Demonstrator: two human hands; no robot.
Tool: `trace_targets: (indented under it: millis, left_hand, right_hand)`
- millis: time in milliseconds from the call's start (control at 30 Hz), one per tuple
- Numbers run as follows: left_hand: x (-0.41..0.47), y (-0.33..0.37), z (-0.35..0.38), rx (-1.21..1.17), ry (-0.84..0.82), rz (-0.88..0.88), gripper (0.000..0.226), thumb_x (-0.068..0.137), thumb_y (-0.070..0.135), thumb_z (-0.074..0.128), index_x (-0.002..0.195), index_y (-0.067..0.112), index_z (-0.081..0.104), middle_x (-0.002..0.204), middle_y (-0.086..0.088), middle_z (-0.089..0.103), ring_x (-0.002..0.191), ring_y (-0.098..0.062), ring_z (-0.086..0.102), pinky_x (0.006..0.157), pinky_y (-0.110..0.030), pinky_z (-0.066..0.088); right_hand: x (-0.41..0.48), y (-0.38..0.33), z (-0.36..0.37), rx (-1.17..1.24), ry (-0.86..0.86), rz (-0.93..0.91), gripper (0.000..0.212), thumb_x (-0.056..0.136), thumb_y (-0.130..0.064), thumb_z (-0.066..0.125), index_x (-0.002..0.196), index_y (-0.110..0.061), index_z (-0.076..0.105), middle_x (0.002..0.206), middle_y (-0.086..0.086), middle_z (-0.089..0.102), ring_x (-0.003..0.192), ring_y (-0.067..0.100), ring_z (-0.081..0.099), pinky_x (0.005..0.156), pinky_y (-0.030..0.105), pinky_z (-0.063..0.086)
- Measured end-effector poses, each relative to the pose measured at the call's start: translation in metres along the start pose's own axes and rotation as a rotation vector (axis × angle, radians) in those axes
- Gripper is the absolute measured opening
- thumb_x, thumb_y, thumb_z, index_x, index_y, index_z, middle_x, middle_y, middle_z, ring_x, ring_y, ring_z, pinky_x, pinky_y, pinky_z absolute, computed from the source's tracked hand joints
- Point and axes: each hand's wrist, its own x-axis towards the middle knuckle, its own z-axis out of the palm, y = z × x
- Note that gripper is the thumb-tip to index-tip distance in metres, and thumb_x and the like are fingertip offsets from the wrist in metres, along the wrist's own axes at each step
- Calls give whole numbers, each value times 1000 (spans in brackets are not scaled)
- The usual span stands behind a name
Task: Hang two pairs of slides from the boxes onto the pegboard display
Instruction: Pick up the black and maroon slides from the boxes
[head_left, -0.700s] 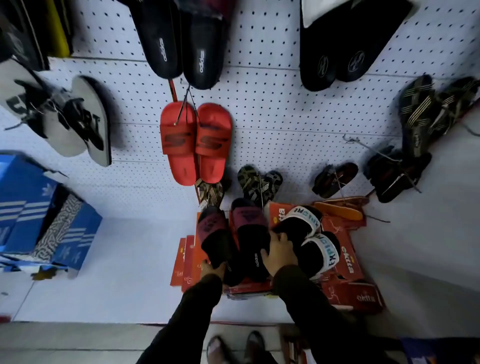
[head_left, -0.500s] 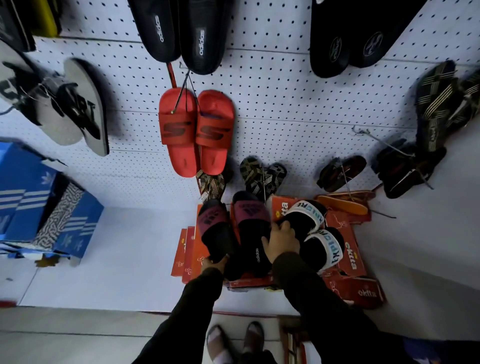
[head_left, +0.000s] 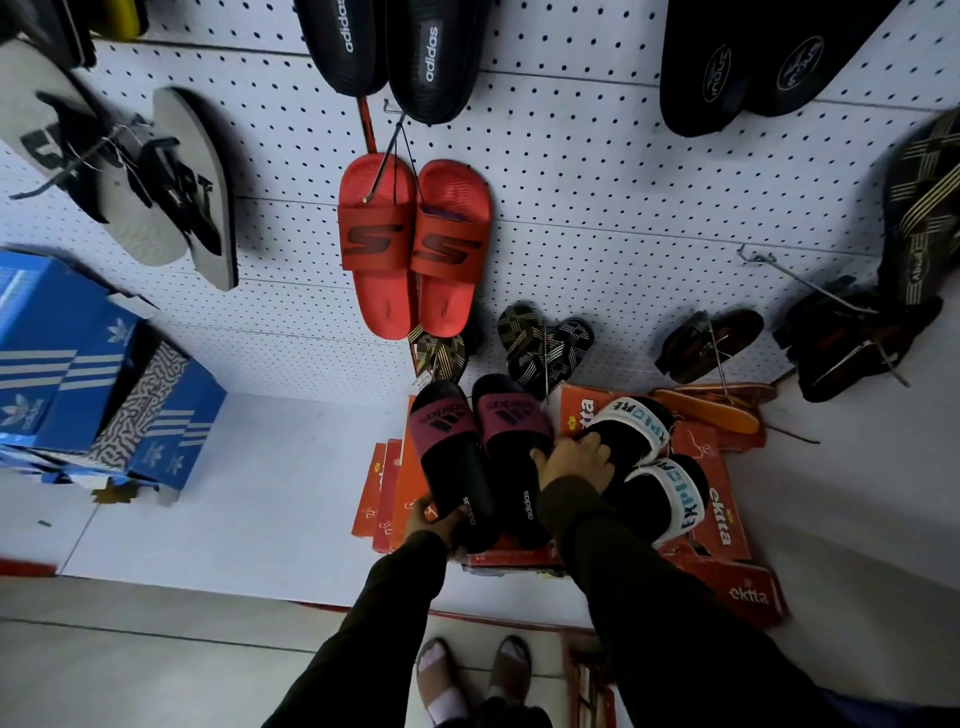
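Observation:
A pair of black slides with maroon straps (head_left: 483, 457) lies on a pile of red boxes (head_left: 722, 514) below the white pegboard (head_left: 597, 197). My left hand (head_left: 434, 522) grips the heel of the left maroon-strapped slide. Beside them sits a pair of black slides with white straps (head_left: 654, 467). My right hand (head_left: 579, 460) rests between the two pairs, fingers curled over the nearer white-strapped slide and touching the right maroon one. An empty metal hook (head_left: 810, 291) sticks out of the pegboard at the right.
Red slides (head_left: 410, 249) hang at the centre of the board, black slides (head_left: 395, 47) above them, grey flip-flops (head_left: 145, 182) at left, dark sandals (head_left: 841, 343) at right. Blue shoe boxes (head_left: 78, 364) stand at left on the white shelf (head_left: 249, 478). My feet (head_left: 472, 680) show below.
The view has shifted a little downward and closer. My left hand has closed further around the heel of the left maroon-strapped slide; my right hand stays between the pairs.

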Motion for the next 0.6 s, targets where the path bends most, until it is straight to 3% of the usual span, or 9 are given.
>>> trace_targets:
  millis: [67, 167, 333, 467, 600]
  left_hand:
    - [3, -2, 0, 7, 21, 20, 70, 80, 14, 75, 141, 18, 42, 135, -19, 56, 65, -26, 61, 59, -37, 58]
    - [2, -4, -1, 0, 24, 34, 70, 81, 16, 74, 143, 20, 40, 136, -17, 55, 62, -24, 61, 45, -30, 56]
    - [-4, -7, -1, -107, -12, 40, 67, 85, 16, 69, 145, 25, 40, 139, -16, 55, 65, -21, 63, 38, -23, 54]
    - [-14, -5, -2, -203, -32, 47, 68, 85, 17, 70, 146, 25, 41, 138, -16, 57, 78, -26, 65, 40, -22, 54]
    - [-26, 2, -4, -243, -30, 104, 66, 84, 15, 71, 144, 24, 44, 127, -15, 62, 80, -26, 66, 43, -21, 56]
  right_hand:
    - [5, -1, 2, -33, 4, 3, 41, 89, -51, 61, 113, -20, 73, 134, 12, 48, 125, 34, 44, 103, 46, 38]
    - [7, 0, 3, -39, 78, -22, 35, 87, -49, 64, 105, -23, 77, 132, 10, 51, 123, 33, 46, 103, 45, 36]
    - [1, 5, 6, 46, 262, -127, 26, 85, -42, 65, 84, -21, 80, 120, 5, 57, 117, 32, 48, 99, 45, 37]
    - [-7, 9, 10, 472, 291, -188, 28, 86, -34, 67, 86, -10, 81, 115, -1, 68, 104, 28, 60, 86, 35, 50]
    - [-18, 10, 9, 838, 202, -26, 27, 88, -32, 69, 89, -7, 80, 92, 15, 77, 86, 35, 71, 82, 38, 58]
